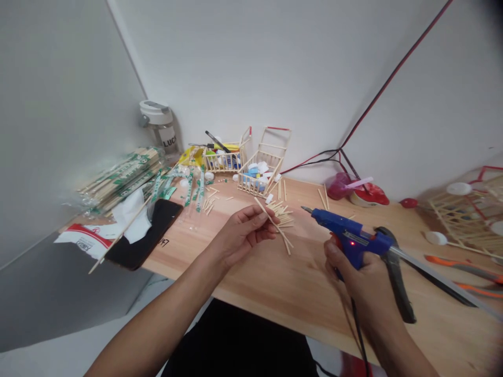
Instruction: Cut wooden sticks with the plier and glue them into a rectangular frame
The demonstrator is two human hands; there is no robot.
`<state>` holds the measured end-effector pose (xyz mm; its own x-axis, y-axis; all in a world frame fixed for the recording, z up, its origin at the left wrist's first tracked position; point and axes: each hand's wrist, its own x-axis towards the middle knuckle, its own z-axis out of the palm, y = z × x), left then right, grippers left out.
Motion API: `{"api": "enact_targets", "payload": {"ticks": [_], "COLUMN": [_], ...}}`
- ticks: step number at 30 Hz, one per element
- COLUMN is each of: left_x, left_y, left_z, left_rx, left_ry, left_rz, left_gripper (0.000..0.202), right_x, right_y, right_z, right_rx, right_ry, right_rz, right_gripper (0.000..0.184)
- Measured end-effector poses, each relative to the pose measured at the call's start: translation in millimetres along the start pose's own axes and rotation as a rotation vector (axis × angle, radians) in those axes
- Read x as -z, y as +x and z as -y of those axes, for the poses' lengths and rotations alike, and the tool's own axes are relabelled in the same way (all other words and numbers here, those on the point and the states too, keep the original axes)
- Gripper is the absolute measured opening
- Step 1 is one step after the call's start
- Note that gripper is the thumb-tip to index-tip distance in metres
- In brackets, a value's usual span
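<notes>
Left forearm [157, 327] enters from 7 o'clock. Left hand [243, 235] pinches a thin wooden stick [273, 224] between thumb and fingertips, just above loose sticks [283, 215] at table centre. Right hand [356, 272] is wrapped closed around a blue glue gun [346, 226], red light on, nozzle toward 10 o'clock, well clear of the stick. Two stick cribs [259, 152] stand built at 12 o'clock, holding white and blue bits. Larger stick frame [463, 209] at 3 o'clock runs out of view. Loose sticks lie unjoined. Can't tell whether the held stick has glue; fingers hide part of it. Orange-handled pliers [463, 267] at 4 o'clock are cut off by the frame edge.
</notes>
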<state>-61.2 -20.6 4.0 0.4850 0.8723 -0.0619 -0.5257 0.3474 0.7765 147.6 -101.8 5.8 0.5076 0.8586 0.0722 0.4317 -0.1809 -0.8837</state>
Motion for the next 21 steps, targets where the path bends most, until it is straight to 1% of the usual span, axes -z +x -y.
{"api": "enact_targets", "payload": {"ticks": [4,8,11,14,17,21], "left_x": [1.1,-4.3,-11.1,-14.9,-14.2,-10.8], "left_y": [0,-1,-3,-3,0,3], "left_z": [1,2,2,1,3,5], "left_rx": [-0.025,0.021,0.042,0.049,0.049,0.004], "left_ry": [0.031,0.196,0.332,0.417,0.479,0.557], "left_rz": [0.005,-0.018,-0.051,-0.078,-0.109,-0.141], "left_gripper": [0.019,0.022,0.022,0.024,0.023,0.021], "right_x": [-1,0,0,0,-1,-1], "right_y": [-2,-4,-5,-4,-4,-4], "right_z": [5,3,1,1,1,0], "right_rx": [-0.074,-0.068,-0.052,-0.025,-0.015,-0.007], "right_ry": [0.021,0.009,0.030,0.028,0.002,-0.020], "right_rz": [0.032,0.068,0.110,0.124,0.123,0.149], "right_gripper": [0.036,0.039,0.035,0.033,0.032,0.031]}}
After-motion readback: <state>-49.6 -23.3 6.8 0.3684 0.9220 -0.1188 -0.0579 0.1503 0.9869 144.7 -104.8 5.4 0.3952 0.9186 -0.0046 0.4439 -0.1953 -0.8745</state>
